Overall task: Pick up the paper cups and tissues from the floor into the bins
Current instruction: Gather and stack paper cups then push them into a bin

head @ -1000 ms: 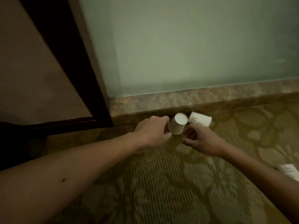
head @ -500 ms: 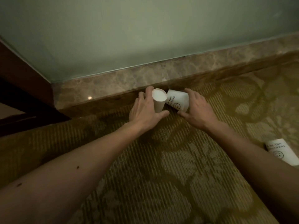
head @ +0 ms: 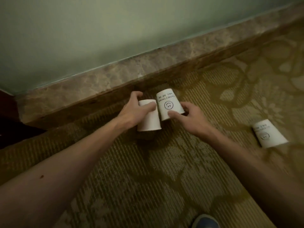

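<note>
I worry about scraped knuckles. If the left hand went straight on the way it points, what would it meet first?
The left hand, gripping a plain cup, points at the skirting; that likely comes first, though depth is unclear.

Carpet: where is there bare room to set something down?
Free: carpet between the forearms down to the shoe, and between the right hand and the lone cup. Crowded: by the stone skirting, where the left hand holds the plain cup, the right the printed cup.

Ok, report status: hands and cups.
Left hand grips leftmost paper cup. Right hand grips middle paper cup. Third paper cup loose on carpet, right. No bin in view.
</note>
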Demonstrator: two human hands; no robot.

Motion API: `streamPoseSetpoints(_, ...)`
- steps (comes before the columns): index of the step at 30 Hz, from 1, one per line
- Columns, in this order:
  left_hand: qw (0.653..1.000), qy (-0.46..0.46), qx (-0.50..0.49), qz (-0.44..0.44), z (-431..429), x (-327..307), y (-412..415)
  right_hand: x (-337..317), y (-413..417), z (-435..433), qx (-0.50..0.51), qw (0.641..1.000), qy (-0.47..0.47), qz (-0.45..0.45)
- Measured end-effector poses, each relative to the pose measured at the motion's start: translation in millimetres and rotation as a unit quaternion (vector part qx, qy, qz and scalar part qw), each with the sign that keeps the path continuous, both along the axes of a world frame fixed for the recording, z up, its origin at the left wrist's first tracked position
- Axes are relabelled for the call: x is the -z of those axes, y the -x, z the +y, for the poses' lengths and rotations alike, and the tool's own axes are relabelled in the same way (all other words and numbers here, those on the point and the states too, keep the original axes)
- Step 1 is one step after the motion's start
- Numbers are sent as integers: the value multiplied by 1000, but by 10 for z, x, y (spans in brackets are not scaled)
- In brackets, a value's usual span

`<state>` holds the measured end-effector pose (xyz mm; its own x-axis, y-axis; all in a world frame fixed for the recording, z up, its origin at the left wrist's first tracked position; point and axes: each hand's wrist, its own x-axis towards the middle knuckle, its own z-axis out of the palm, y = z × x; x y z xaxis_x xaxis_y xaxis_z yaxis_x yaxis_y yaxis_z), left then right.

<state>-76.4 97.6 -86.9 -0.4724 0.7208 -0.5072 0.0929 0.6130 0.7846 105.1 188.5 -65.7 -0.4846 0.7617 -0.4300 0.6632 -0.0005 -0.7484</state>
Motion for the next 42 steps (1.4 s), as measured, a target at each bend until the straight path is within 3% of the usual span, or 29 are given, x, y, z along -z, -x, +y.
streamPoseSetpoints(5,993,-41,52,-95,67,-184,-363,-183,-564,-185,107,986,91,84)
streamPoseSetpoints(9,967,19,133,-218,258,-296,-730,-336,-1002,-356,131,979,115,104)
streamPoseSetpoints(13,921,88,314,-213,362,-301,-1020,-465,-1489,-474,99,988,90,80)
streamPoseSetpoints(16,895,81,390,-199,344,-292,-1269,-519,-1796,-534,42,992,101,63)
streamPoseSetpoints(20,906,23,374,-196,362,-319,-1576,-512,-2048,-495,55,990,112,72)
streamPoseSetpoints(24,922,24,340,-181,442,-385,-1721,-407,-2159,-389,69,989,114,69)
streamPoseSetpoints(26,932,21,313,-178,498,-416,-1758,-342,-2208,-198,145,987,48,57)
streamPoseSetpoints(28,939,17,294,-175,548,-444,-1777,-305,-2294,82,210,975,-76,-7)
streamPoseSetpoints(31,953,15,246,-175,594,-436,-1817,-210,-2483,493,176,947,-201,-176)
streamPoseSetpoints(33,965,15,200,-168,616,-380,-1850,-131,-2566,656,141,944,-192,-228)
streamPoseSetpoints(37,974,13,131,-186,647,-271,-1918,33,-2609,737,148,955,-139,-216)
streamPoseSetpoints(42,945,5,101,-310,657,-264,-2029,117,-2640,663,172,943,-164,-232)
